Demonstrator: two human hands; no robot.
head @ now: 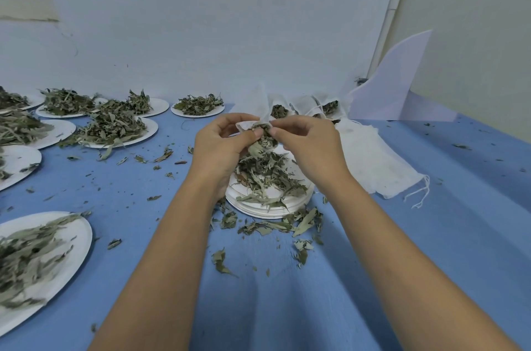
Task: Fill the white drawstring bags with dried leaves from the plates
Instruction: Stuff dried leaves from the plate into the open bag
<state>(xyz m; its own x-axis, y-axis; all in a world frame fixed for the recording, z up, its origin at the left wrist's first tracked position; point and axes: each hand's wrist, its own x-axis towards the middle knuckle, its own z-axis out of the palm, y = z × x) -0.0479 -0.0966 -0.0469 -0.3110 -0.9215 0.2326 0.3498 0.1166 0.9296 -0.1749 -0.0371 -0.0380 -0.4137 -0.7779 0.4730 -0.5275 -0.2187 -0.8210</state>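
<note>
Evidently mid-fill: pinching the white drawstring bag (244, 124) open with the left hand (220, 148), feeding dried leaves (261, 149) in, pinched by the right hand (309, 146), all held just above the stacked plates (260, 211), presumably to catch spills

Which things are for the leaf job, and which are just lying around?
For the job: left hand and right hand, both pinching the white bag; leaf plate beneath; filled bags; empty bags; other leaf plates.
Just lying about: spilled leaves on the blue table; white board leaning in the corner.
</note>
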